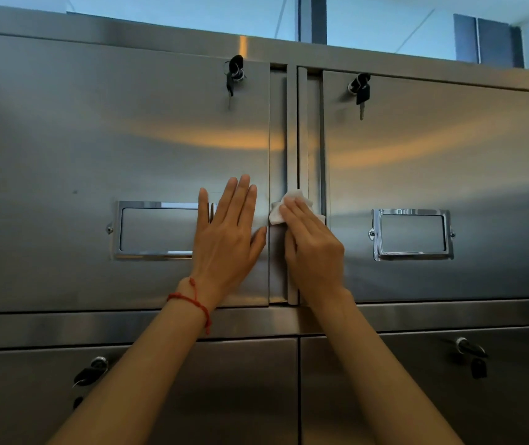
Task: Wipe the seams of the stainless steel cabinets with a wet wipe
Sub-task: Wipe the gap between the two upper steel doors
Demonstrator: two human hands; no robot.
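From the head camera, the wet wipe is a small white crumpled pad, pressed against the vertical seam between the two upper stainless steel cabinet doors. The right hand covers most of it, its fingers laid nearly straight over the wipe and pushing it onto the metal. The left hand lies flat on the left door, fingers released and spread, touching the panel just beside the seam; a red string bracelet circles its wrist. It partly hides a chrome label holder. A second label holder sits on the right door. Keys hang from each door's lock.
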